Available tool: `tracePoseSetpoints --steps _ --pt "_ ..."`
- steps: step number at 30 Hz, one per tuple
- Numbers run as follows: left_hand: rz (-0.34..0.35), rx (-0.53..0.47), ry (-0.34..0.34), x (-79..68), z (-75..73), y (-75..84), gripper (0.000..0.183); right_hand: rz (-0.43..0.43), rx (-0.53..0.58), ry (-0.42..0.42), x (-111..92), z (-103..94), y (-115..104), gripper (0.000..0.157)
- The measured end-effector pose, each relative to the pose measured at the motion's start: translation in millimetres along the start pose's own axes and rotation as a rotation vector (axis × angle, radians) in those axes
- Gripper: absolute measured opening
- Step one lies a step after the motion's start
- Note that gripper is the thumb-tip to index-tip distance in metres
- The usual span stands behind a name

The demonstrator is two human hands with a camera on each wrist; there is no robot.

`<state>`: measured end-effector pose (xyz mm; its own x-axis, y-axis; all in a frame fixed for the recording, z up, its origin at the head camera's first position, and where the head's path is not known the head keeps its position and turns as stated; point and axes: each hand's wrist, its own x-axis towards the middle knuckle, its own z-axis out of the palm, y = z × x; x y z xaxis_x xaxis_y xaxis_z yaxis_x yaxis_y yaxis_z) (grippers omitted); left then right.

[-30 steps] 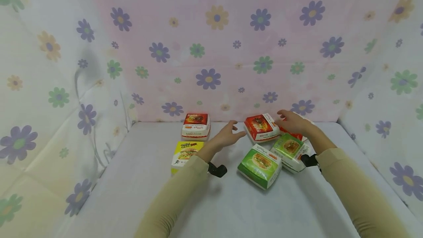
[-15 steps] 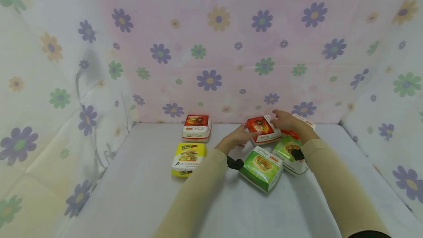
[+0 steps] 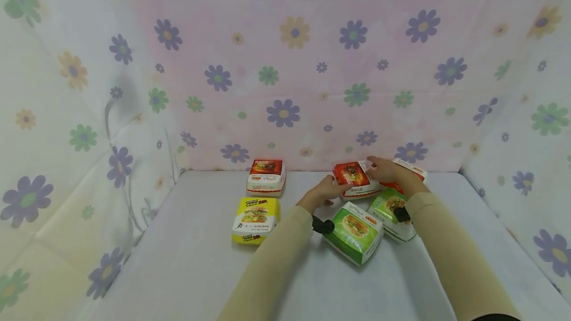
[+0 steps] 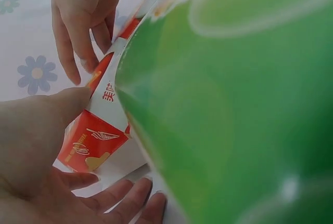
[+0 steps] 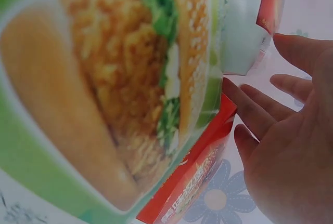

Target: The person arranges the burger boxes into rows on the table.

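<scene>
Before the pink floral backdrop (image 3: 250, 118), a squarish red-and-white cardboard burger box (image 3: 351, 174) is set askew, picture upward, long axis unclear, red "美" readable, flanked by the left hand (image 3: 323, 193) and right hand (image 3: 387, 171), both spread.

Head view: the outer red box (image 3: 415, 168), behind the right grip (image 3: 387, 170), is partly hidden by it; fine print on the yellow box (image 3: 256, 220), left of the left grip (image 3: 323, 193), is too small to read. Left wrist view: the green box (image 4: 229, 104), right of the left grip, is blurred, cut off at top and right edges, and hides part of the inner red box (image 4: 99, 140).
</scene>
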<state>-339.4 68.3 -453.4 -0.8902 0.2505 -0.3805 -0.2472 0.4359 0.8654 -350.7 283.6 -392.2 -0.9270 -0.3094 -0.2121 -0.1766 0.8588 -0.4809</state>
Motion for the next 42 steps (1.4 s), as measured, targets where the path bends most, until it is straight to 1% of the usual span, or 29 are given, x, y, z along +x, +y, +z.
tracePoseSetpoints --steps 7,15,20,25,29,30,31,33,35,37,38,40,42 --pt "-0.013 0.043 -0.001 3.5 -0.1 4.1 0.085 -0.024 -0.009 0.015 5.3 -0.6 5.2 0.065" --pt "-0.020 0.060 -0.003 5.6 -0.6 4.4 0.080 -0.007 -0.007 -0.031 6.2 -2.5 5.0 0.064" --pt "-0.011 0.075 -0.011 3.8 -1.2 4.8 0.075 -0.010 0.004 -0.040 6.0 -2.8 4.9 0.064" --pt "-0.013 0.076 -0.015 0.4 -0.8 3.4 0.069 -0.050 0.010 -0.034 2.8 -0.7 4.9 0.063" --pt "-0.019 0.032 -0.029 -0.8 -2.1 0.8 0.063 -0.056 0.013 -0.032 -1.6 -0.7 7.5 0.062" --pt "-0.021 0.007 -0.033 -0.8 -2.8 0.0 0.062 -0.063 0.014 -0.033 -2.8 -1.1 8.2 0.061" --pt "-0.029 -0.024 -0.032 -0.5 -3.9 -0.6 0.061 -0.069 0.014 -0.036 -3.5 -1.5 8.8 0.056" --pt "-0.044 -0.086 -0.022 0.9 -6.3 -2.3 0.060 -0.095 0.001 -0.028 -5.0 -2.4 9.4 0.053" --pt "-0.066 -0.141 0.009 3.6 -9.4 -3.5 0.060 -0.124 -0.021 -0.020 -5.9 -3.0 8.8 0.050" --pt "-0.087 -0.170 0.052 6.7 -12.5 -4.3 0.059 -0.145 -0.048 -0.011 -5.2 -3.1 8.3 0.050" --pt "-0.094 -0.175 0.070 8.0 -14.0 -4.7 0.058 -0.145 -0.055 -0.005 -4.7 -2.7 7.9 0.053" --pt "-0.102 -0.178 0.100 10.0 -16.3 -5.0 0.058 -0.136 -0.064 -0.005 -3.0 -2.0 7.5 0.053" --pt "-0.097 -0.177 0.107 10.9 -18.1 -5.7 0.058 -0.111 -0.067 -0.009 -1.5 -1.2 6.8 0.053"
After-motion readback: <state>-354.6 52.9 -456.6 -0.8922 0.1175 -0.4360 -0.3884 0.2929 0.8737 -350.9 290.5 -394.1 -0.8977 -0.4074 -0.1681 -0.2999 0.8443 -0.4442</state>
